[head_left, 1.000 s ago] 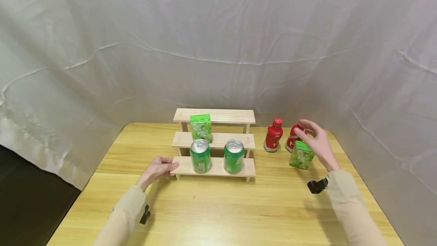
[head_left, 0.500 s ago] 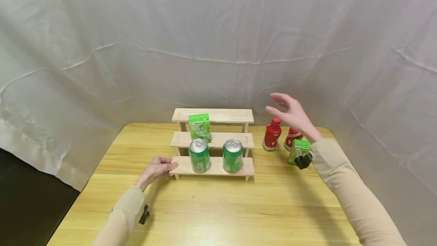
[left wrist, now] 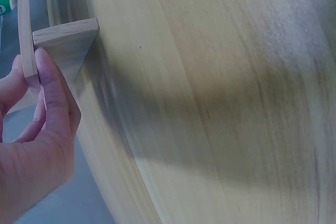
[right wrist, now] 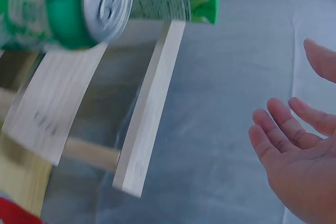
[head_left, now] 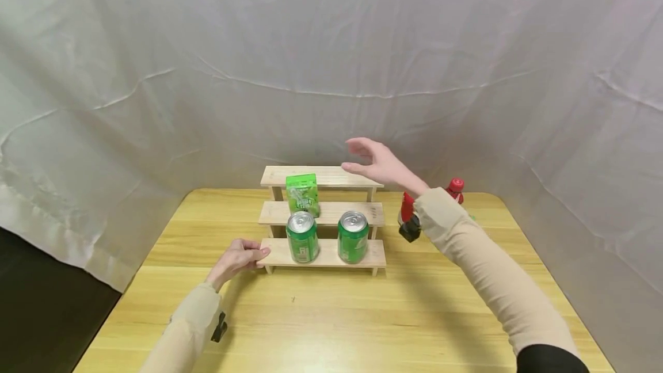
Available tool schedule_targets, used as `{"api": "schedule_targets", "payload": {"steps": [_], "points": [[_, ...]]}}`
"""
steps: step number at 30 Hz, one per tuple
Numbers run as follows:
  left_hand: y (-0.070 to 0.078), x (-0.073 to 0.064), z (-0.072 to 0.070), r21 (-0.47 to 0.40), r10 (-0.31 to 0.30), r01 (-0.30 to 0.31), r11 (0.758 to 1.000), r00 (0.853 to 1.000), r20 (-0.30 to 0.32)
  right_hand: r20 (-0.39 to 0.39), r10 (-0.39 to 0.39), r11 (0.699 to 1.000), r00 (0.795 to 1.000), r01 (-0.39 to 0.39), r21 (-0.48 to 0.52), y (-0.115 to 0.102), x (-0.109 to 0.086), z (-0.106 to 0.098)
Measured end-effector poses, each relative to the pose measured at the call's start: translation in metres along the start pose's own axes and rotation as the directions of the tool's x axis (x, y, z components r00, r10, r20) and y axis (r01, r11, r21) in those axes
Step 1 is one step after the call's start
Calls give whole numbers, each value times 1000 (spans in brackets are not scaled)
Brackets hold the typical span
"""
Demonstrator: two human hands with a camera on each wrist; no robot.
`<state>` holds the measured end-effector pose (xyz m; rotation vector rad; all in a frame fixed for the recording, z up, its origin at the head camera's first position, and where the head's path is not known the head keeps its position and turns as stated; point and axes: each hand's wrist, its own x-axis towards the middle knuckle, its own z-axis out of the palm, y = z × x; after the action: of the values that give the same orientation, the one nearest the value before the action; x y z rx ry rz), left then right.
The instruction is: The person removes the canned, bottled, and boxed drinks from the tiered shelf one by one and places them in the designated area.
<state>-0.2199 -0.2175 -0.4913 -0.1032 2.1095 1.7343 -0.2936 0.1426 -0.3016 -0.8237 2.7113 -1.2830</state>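
Note:
My left hand [head_left: 239,258] pinches the left end of the lowest step of a three-tier wooden shelf [head_left: 279,252]; in the left wrist view thumb and fingers [left wrist: 52,90] clasp the board's end. My right hand [head_left: 380,163] hovers in front of the top tier's right part, holding nothing, its fingers spread and gently bent. A green drink carton [head_left: 303,195] stands on the middle tier at the left. Two green soda cans, the left one [head_left: 303,238] and the right one [head_left: 354,238], stand upright on the lowest tier.
Right of the shelf, one red bottle [head_left: 406,207] is partly hidden behind my right wrist, and another red bottle [head_left: 456,189] behind the sleeve. Only a sliver of the second green carton shows there. Grey-white cloth [head_left: 331,73] hangs round the wooden table [head_left: 331,315].
My right hand has swept left from above the bottles and the right-hand carton, up to the shelf's top tier, carrying nothing. The left hand has kept its hold on the lowest board.

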Motion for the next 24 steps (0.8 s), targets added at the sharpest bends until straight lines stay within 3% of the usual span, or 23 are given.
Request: {"api": "schedule_targets", "payload": {"steps": [9,18,24], "points": [[-1,0,1,14,5,-5,1000,1000,-6,144,-5,999,990,-1,38,-13,24,26],[-1,0,2,5,-3,3,1000,1000,-11,201,-1,996,980,-17,88,-8,41,58],[0,0,3,-4,-5,5,1000,1000,-15,242,23,999,970,-30,27,-8,46,77]]}}
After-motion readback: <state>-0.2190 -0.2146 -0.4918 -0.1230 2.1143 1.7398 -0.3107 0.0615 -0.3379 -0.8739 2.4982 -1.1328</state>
